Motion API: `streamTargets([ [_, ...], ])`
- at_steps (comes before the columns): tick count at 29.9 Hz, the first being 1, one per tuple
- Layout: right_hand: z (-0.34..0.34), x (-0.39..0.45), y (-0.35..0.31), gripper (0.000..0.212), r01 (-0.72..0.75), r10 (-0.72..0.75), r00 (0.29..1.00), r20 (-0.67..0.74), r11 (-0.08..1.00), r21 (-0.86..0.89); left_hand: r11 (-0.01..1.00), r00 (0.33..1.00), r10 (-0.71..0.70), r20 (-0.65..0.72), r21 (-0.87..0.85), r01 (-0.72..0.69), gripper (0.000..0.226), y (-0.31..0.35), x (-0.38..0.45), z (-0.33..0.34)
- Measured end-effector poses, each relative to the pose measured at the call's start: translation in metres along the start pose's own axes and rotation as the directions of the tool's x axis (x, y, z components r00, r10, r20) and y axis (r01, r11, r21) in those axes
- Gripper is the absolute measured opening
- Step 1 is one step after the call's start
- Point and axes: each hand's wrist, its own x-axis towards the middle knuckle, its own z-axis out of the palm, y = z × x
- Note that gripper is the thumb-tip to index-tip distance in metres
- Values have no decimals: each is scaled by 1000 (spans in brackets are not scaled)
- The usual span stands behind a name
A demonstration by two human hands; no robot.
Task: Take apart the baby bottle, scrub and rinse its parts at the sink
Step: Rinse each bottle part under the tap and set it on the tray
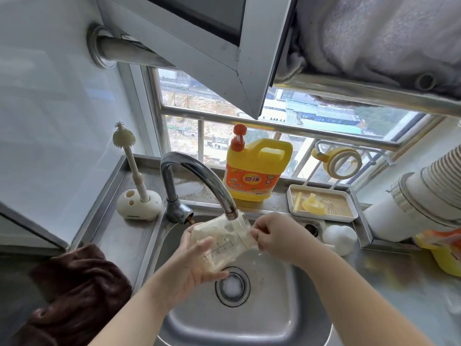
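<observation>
Over the steel sink, under the faucet, left hand grips the bottle body; right hand fingers pinch its rim. Counter back edge by the window: detergent jug, tray; brush stand at left corner.

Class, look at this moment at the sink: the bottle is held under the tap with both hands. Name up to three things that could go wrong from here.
1. The bottle looks wet and foamy; the left hand holds its body while the right hand only pinches its rim, so it might slip into the sink.
2. Its mouth sits close against the tap, so water may splash out.
3. Foam may stay inside if rinsing is brief.
</observation>
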Motion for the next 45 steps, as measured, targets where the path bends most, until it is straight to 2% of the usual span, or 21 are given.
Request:
streamTargets([
  [3,-3,-3,5,24,5,-8,999,37,996,86,999,999,-29,46,33,27,97,2,-3,-10],
  [6,2,-4,6,21,16,-15,998,58,1000,-2,979,994,-110,-24,170,112,108,6,-4,-14],
  [9,5,-8,7,21,31,-30,998,56,999,-27,974,982,-186,21,138,181,109,11,-6,-15],
  [11,4,-11,5,20,67,-64,997,34,994,-89,972,970,-230,76,66,226,88,13,-8,-10],
  [13,6,-14,1,17,98,-96,995,21,981,-165,968,967,-251,33,30,250,64,12,-7,-4],
  [16,1,-18,4,20,77,-74,997,22,948,-310,984,983,-170,-76,45,173,57,6,-5,-6],
  [19,-17,-19,16,22,0,-21,998,-57,939,-344,993,992,-105,-75,43,109,49,2,-8,-11],
  [21,-15,-17,13,22,14,-59,992,-111,929,-371,994,993,-80,-89,61,85,40,-2,-7,-5],
  [23,-4,-17,6,23,49,-100,990,-103,907,-417,996,993,-53,-107,70,60,35,-5,-4,-1],
  [27,-16,-19,18,19,-47,11,993,-116,951,-307,993,989,-11,-145,116,28,44,0,-3,-6],
  [30,-13,-19,17,19,-20,-23,993,-116,933,-360,994,989,-1,-145,110,17,45,-3,-1,-7],
  [33,-14,-22,14,19,-16,-14,997,-80,930,-367,994,986,7,-164,108,10,57,-1,-2,-13],
  [36,-25,-21,18,18,-63,36,995,-90,948,-312,995,983,8,-181,97,10,48,-1,-1,-16],
  [39,-13,-17,10,19,-4,5,1000,2,937,-348,991,985,4,-170,132,19,52,-1,2,-10],
  [45,-16,-13,11,20,-62,80,993,91,980,-189,990,987,9,-159,142,14,69,1,1,-8],
])
